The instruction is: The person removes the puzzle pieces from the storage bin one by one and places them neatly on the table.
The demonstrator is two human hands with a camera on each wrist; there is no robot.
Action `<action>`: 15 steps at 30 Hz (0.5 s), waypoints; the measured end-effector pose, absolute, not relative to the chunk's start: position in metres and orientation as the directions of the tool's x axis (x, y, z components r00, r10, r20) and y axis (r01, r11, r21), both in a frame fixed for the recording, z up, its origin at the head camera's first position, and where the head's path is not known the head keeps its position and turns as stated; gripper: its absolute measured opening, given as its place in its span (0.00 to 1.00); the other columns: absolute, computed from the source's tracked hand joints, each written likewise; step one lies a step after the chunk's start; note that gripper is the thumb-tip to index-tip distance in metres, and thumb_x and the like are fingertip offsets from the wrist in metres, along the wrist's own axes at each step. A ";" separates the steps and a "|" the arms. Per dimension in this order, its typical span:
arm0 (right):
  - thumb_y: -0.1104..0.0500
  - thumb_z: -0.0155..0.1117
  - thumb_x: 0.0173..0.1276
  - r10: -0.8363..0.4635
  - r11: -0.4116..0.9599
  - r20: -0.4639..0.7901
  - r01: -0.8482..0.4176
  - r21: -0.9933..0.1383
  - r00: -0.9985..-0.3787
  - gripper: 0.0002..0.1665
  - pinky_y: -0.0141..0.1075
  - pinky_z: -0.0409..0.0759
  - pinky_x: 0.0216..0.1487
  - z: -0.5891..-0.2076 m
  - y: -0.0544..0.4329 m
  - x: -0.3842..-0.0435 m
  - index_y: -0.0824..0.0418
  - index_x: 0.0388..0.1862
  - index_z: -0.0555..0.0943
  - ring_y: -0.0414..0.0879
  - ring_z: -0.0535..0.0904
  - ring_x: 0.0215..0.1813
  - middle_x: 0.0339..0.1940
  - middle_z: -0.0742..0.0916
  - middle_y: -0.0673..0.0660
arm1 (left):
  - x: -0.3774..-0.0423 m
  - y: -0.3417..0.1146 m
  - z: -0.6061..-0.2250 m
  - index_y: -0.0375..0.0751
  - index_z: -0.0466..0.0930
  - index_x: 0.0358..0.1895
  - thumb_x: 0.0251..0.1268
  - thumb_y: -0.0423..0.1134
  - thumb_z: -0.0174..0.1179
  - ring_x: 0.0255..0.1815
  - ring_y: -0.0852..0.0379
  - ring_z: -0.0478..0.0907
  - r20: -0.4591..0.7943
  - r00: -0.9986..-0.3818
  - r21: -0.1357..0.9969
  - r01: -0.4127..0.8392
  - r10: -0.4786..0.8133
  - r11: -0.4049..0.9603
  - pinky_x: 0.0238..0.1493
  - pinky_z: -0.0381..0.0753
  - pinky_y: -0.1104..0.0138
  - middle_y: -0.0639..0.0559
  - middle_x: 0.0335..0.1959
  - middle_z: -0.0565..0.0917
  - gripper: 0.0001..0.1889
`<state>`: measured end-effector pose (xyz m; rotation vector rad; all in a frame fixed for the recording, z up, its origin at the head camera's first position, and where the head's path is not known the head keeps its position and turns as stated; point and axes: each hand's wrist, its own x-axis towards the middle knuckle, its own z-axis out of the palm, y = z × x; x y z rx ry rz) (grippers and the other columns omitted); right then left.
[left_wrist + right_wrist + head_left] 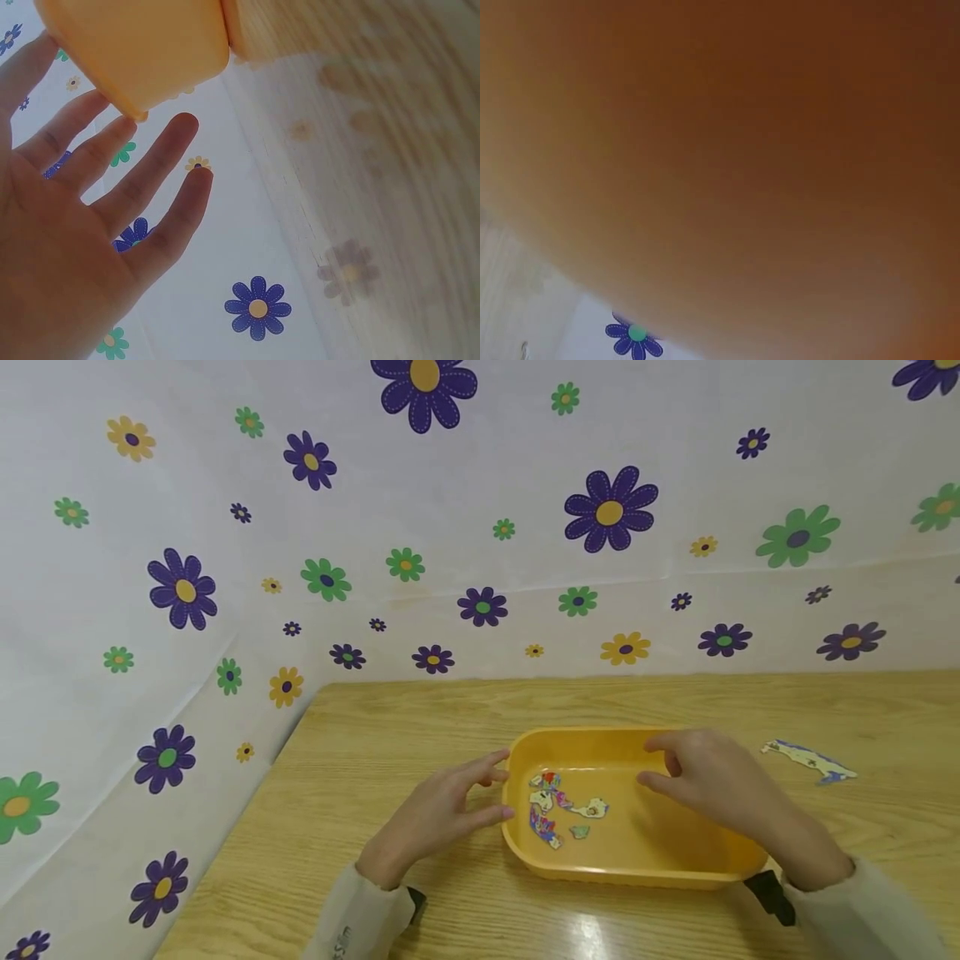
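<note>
A yellow plastic tray [645, 856] lies on the wooden table. At its left end, my left hand [446, 806] has its thumb and fingertips right at the rim; in the left wrist view its fingers spread straight beside the tray's outer wall [157, 52]. My right hand [708, 772] is over the tray's right half, thumb and index finger apart with nothing between them. Several small cut-out pieces with coloured prints lie inside the tray's left half, among them a cream piece [592, 810], a blue and red one [543, 825] and a small green one [580, 832].
Right of the tray, a long cream and blue cut-out [806, 760] lies on the table [405, 718]. A white flower-printed sheet [525, 460] stands along the back and left. A blurred close surface fills most of the right wrist view.
</note>
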<state>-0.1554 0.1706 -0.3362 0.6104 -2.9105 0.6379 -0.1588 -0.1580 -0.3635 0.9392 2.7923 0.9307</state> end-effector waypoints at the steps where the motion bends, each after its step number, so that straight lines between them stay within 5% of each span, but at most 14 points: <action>1: 0.56 0.76 0.63 -0.366 0.831 0.177 -0.406 -0.381 -0.914 0.23 0.32 0.61 0.21 -0.337 0.169 -0.155 0.74 0.47 0.85 0.40 0.64 0.19 0.17 0.73 0.46 | -0.159 -0.158 -0.364 0.40 0.66 0.76 0.70 0.47 0.66 0.58 0.51 0.80 0.135 -0.815 0.560 0.532 0.564 0.635 0.51 0.82 0.57 0.52 0.59 0.84 0.35; 15: 0.56 0.77 0.61 -0.449 0.783 0.197 -0.489 -0.384 -0.872 0.19 0.32 0.65 0.23 -0.349 0.147 -0.155 0.69 0.44 0.87 0.37 0.64 0.21 0.17 0.73 0.43 | -0.159 -0.159 -0.364 0.39 0.66 0.76 0.70 0.47 0.66 0.57 0.51 0.80 0.149 -0.806 0.561 0.546 0.572 0.623 0.44 0.80 0.64 0.52 0.59 0.85 0.35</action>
